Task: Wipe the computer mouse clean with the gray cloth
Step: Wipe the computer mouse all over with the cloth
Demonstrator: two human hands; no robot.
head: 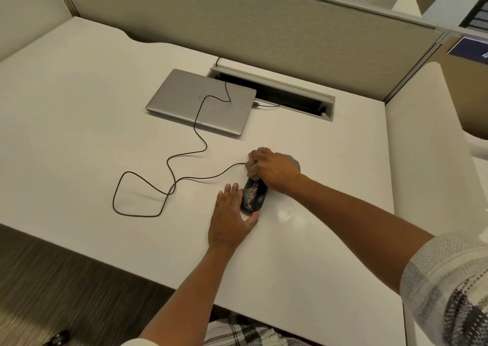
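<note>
**Mouse cleanup, barely started**

On the white desk (79, 108), near the front edge, sat my black corded computer mouse (254, 196), speckled all over its top with pale crumbs. My left hand (229, 219) lay flat against its left side, fingers straight, thumb hooked round the near end to steady it. My right hand (274, 171) had the crumpled gray cloth (260, 150) bunched under curled fingers, pressed at the mouse's far end where the cable (184, 158) comes out. Judging by that grit, most of the wiping was left to do.
</note>
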